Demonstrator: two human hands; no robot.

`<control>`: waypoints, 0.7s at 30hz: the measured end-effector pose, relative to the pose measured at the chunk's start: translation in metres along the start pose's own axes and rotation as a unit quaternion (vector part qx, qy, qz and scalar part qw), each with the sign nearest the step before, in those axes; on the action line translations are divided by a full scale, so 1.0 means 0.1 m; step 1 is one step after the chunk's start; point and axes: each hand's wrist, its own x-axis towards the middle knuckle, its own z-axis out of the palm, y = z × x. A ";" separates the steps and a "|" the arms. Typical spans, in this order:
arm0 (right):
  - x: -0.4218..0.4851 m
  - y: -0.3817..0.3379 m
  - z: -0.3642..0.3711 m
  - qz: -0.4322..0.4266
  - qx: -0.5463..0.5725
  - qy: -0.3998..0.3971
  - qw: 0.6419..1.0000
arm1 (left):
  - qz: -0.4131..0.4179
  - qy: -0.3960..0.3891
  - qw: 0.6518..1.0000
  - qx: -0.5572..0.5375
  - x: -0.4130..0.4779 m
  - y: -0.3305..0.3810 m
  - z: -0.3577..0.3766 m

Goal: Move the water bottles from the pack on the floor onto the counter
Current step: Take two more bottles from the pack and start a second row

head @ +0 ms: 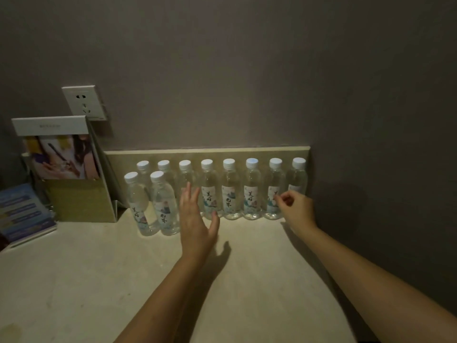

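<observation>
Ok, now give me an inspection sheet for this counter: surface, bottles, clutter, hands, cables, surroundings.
Surface: pale stone counter, dimly lit.
Job's things: ten water bottles, upright with caps on. Eight stand in a row along the backsplash and two stand in front at the left end. The pack is not in view.
Clutter: brochure stand and stack of booklets, both at the left.
Grips: left hand is open, fingers spread in front of the row. Right hand has its fingers curled by a bottle's label; contact is unclear.
Cables: nothing seen.
Surroundings: grey wall; wall socket with nothing plugged in.
</observation>
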 end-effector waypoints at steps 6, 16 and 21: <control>-0.16 -0.49 0.39 -0.130 -0.028 -0.111 0.985 | -0.016 0.043 0.999 0.010 0.16 -0.10 -0.31; -0.68 -1.29 1.61 -0.114 -0.001 -0.259 0.959 | -0.238 0.036 0.971 0.011 0.22 -1.13 -1.04; -0.79 -1.43 1.94 -0.056 -0.005 -0.214 0.975 | -0.266 -0.087 0.958 -0.058 0.30 -1.41 -0.96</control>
